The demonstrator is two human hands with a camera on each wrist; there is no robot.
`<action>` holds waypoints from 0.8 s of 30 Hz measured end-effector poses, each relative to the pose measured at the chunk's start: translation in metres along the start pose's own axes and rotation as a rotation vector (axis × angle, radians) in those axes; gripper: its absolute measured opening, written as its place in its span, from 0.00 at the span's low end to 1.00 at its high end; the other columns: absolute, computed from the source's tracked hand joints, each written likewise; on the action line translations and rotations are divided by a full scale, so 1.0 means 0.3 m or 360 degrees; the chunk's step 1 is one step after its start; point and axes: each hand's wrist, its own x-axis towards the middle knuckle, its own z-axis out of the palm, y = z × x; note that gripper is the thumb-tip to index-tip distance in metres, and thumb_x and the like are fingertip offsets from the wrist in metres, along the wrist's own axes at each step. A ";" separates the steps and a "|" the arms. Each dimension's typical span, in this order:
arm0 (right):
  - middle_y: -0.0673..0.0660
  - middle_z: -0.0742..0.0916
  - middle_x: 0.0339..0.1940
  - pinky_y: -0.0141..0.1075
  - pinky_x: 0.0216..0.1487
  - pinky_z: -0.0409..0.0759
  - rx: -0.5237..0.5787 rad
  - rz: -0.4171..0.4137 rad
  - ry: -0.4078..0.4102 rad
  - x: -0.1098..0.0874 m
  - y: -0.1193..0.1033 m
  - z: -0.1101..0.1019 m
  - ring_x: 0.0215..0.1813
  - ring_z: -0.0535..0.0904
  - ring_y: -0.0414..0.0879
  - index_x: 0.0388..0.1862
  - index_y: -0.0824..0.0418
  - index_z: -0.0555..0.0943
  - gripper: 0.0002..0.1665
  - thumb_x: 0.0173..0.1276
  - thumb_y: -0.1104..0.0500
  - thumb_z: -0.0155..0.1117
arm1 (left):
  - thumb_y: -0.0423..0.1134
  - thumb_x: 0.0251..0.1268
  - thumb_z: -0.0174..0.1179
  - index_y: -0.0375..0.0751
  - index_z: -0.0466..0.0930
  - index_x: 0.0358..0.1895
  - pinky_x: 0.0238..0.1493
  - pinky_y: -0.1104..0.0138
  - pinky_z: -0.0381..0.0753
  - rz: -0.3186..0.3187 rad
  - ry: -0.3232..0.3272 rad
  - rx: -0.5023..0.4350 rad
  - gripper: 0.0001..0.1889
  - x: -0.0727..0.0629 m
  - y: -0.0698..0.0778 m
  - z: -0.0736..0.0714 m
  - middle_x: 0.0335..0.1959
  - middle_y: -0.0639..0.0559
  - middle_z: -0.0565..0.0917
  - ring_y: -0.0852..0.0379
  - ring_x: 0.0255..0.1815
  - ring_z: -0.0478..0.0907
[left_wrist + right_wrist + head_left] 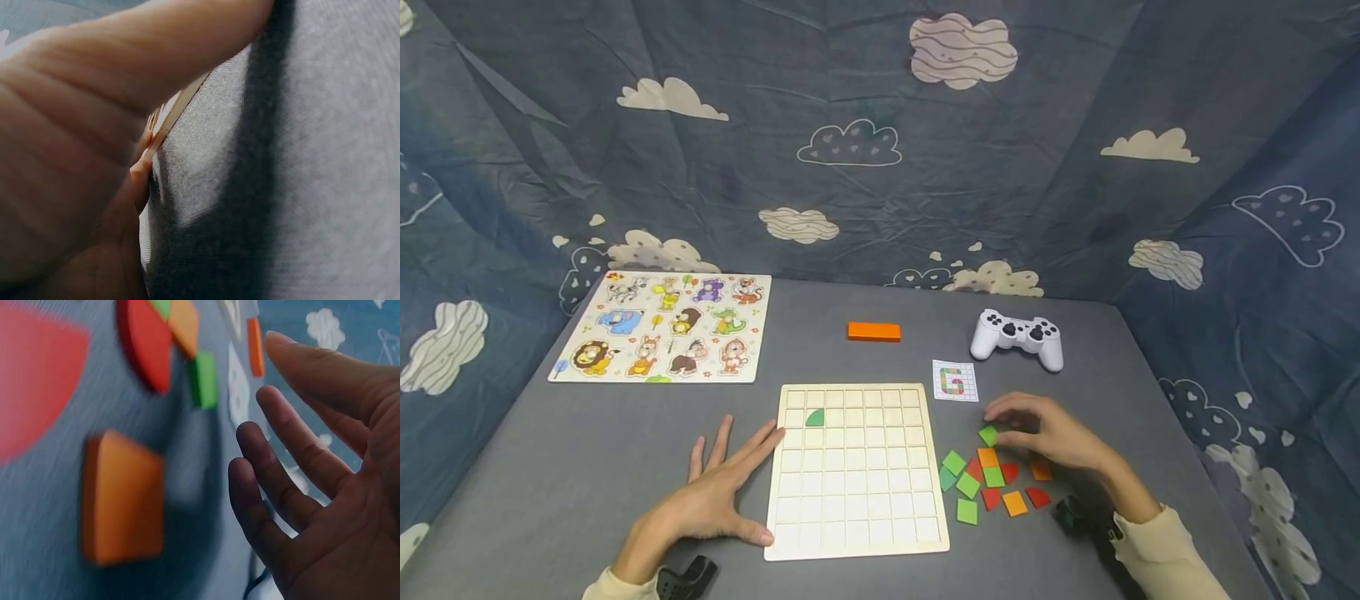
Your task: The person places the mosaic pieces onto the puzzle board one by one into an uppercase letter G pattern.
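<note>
My left hand [718, 492] lies spread at the left side of a pale wooden grid board [857, 554], thumb and index fingertip touching its edge. A dark green quarter-circle tile [816, 417] sits in a cell of the board's second row. Right of the board, my right hand [1048, 429] hovers over loose tiles, its fingers apart and holding nothing. Nearest to its fingertips is a light green square tile [988, 436]. In the right wrist view, an orange square tile [128, 497] and red quarter-circle tiles [147, 347] lie beside the hand [325, 475].
A small card with a coloured G pattern [955, 381] lies beyond the tiles. Behind it is a white game controller [1018, 335]. An orange block [874, 332] lies behind the board. An animal puzzle board [662, 329] occupies the back left, before the cloud-patterned cloth [850, 75].
</note>
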 end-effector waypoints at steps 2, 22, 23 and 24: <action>0.56 0.86 0.55 0.39 0.57 0.82 0.0026 0.0019 -0.0024 -0.003 0.023 -0.010 0.55 0.81 0.49 0.52 0.59 0.85 0.18 0.65 0.57 0.73 | 0.63 0.31 0.80 0.55 0.48 0.82 0.64 0.31 0.09 0.0001 0.0004 0.0004 0.69 -0.001 -0.001 -0.001 0.84 0.47 0.45 0.29 0.77 0.12; 0.55 0.86 0.56 0.32 0.50 0.74 0.0028 0.0050 -0.0263 0.037 0.087 -0.030 0.55 0.78 0.44 0.53 0.53 0.86 0.18 0.63 0.57 0.74 | 0.61 0.30 0.80 0.56 0.47 0.82 0.65 0.31 0.11 -0.0017 -0.0006 0.0005 0.69 0.001 0.000 -0.002 0.84 0.49 0.44 0.31 0.77 0.12; 0.55 0.85 0.56 0.32 0.49 0.73 0.0035 0.0039 -0.0267 0.038 0.089 -0.029 0.55 0.78 0.44 0.53 0.53 0.86 0.19 0.63 0.58 0.74 | 0.61 0.30 0.80 0.56 0.47 0.82 0.64 0.31 0.11 -0.0016 -0.0007 0.0004 0.69 0.001 0.000 -0.002 0.84 0.49 0.44 0.30 0.77 0.12; 0.55 0.85 0.56 0.32 0.50 0.73 0.0045 0.0028 -0.0272 0.039 0.091 -0.028 0.55 0.77 0.45 0.53 0.53 0.86 0.19 0.63 0.58 0.74 | 0.61 0.30 0.80 0.56 0.47 0.82 0.64 0.31 0.10 -0.0016 -0.0006 0.0001 0.69 0.001 0.001 -0.002 0.84 0.49 0.44 0.30 0.77 0.12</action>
